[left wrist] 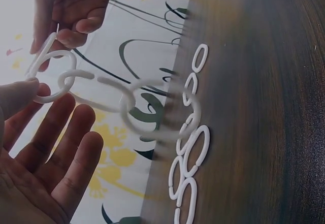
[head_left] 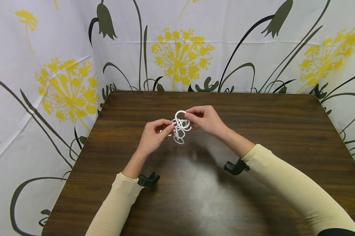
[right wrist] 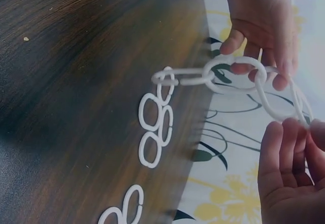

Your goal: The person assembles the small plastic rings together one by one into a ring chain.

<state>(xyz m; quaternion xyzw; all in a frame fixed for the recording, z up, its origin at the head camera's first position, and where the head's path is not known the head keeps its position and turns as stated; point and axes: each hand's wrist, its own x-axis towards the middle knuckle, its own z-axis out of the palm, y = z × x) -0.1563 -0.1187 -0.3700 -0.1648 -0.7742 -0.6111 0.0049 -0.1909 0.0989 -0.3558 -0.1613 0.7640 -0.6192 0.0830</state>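
A chain of white plastic links (head_left: 180, 111) hangs between my two hands over the wooden table. My left hand (head_left: 154, 136) pinches a link between thumb and forefinger, its other fingers spread beneath in the left wrist view. Higher up and to the right, my right hand (head_left: 207, 119) pinches a link at the chain's upper end with thumb and fingertips. The links near the hands overlap, so exactly how they join is hard to tell. Linked ovals dangle below, and several white links (right wrist: 141, 113) lie on the tabletop; the hanging ones look blurred in the left wrist view.
The dark brown wooden table (head_left: 283, 131) spreads under both arms. Behind it hangs a white curtain (head_left: 224, 29) with yellow and grey-green flowers. A black wrist camera (head_left: 149, 180) sits at the left cuff, another wrist camera (head_left: 234, 167) at the right cuff.
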